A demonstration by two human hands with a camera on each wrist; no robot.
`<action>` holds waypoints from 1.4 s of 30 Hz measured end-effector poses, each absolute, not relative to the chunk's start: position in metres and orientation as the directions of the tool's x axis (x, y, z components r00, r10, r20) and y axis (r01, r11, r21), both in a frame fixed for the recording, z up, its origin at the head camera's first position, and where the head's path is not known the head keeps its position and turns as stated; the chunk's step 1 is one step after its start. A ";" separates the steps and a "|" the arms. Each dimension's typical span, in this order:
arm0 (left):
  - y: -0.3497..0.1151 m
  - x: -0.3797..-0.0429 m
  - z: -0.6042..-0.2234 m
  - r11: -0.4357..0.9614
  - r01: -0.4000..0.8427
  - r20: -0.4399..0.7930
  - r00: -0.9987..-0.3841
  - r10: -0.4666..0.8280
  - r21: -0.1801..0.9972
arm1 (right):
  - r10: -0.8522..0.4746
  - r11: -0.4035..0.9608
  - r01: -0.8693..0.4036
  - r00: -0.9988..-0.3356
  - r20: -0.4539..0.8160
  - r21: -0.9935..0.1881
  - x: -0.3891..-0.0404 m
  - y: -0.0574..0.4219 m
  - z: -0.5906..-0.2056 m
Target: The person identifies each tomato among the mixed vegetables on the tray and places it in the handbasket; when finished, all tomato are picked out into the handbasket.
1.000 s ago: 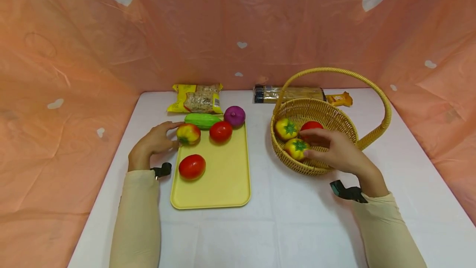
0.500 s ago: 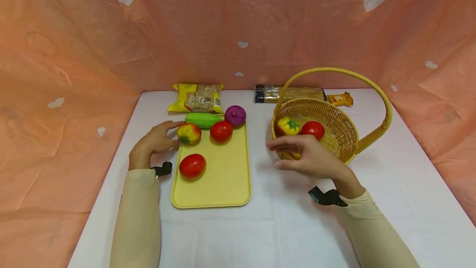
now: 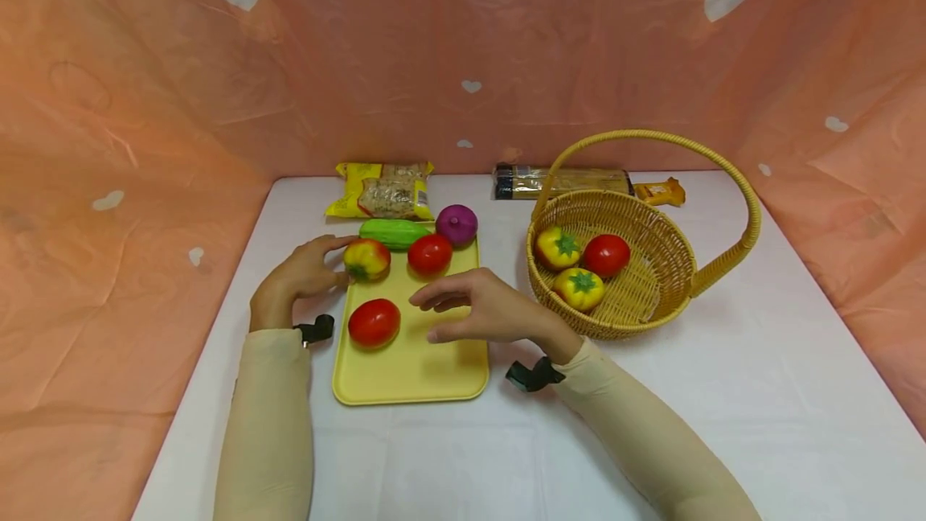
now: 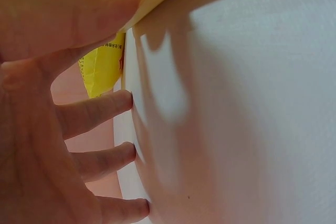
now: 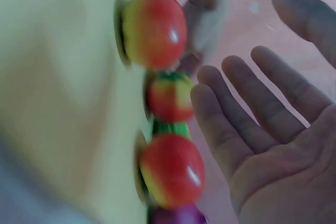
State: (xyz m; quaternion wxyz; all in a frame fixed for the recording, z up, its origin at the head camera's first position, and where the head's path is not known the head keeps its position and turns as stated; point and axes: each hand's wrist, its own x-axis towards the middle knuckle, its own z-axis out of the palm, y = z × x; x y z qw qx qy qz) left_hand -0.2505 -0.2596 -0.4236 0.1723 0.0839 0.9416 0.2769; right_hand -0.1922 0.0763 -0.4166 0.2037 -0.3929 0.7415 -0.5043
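The left hand (image 3: 300, 272) rested at the left edge of the yellow tray (image 3: 415, 380), thumb against it, fingers extended onto the desk (image 3: 463, 465), seemingly to steady it; the right hand (image 3: 495, 308), its grip relaxed and holding nothing, hung over the tray, presumably to reach the front tomato (image 3: 374, 323). The front tomato lay on the tray; its long axis slanted from near left to far right; which end led could not be told.

Your tray (image 3: 419, 380) is lying on the bench (image 3: 463, 465), left in the frame, your basket (image 3: 593, 330) standing right. On the tray a tomato (image 3: 374, 324) is sitting at left, with a fruit (image 3: 367, 260), another tomato (image 3: 430, 256), a cucumber (image 3: 394, 233) and an onion (image 3: 456, 225) lying behind it. The basket is holding two fruits (image 3: 558, 248) and a third tomato (image 3: 606, 256). A bag (image 3: 387, 190) is lying behind the tray, two packets (image 3: 589, 182) behind the basket.
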 end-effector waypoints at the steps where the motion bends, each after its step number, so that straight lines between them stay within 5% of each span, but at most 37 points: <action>1: -0.260 -0.251 -0.424 0.832 0.077 -0.266 -0.928 0.261 0.549 | -0.794 0.180 -0.380 -0.600 0.094 -0.907 -0.194 0.068 -0.418; 13: -0.261 -0.251 -0.423 0.834 0.075 -0.278 -0.923 0.265 0.546 | -0.842 0.306 -0.651 -0.525 0.121 -0.695 -0.209 -0.004 -0.430; 18: -0.263 -0.252 -0.425 0.828 0.095 -0.266 -0.922 0.283 0.552 | -0.831 0.380 -0.689 -0.548 0.100 -0.617 -0.212 -0.017 -0.434; 32: -0.264 -0.251 -0.425 0.826 0.076 -0.279 -0.921 0.273 0.558 | -0.768 0.420 -0.694 -0.615 0.178 -0.585 -0.213 -0.018 -0.438; 42: -0.263 -0.252 -0.426 0.832 0.073 -0.281 -0.922 0.266 0.549 | -0.826 0.392 -0.533 -0.563 -0.031 -0.750 -0.209 0.023 -0.440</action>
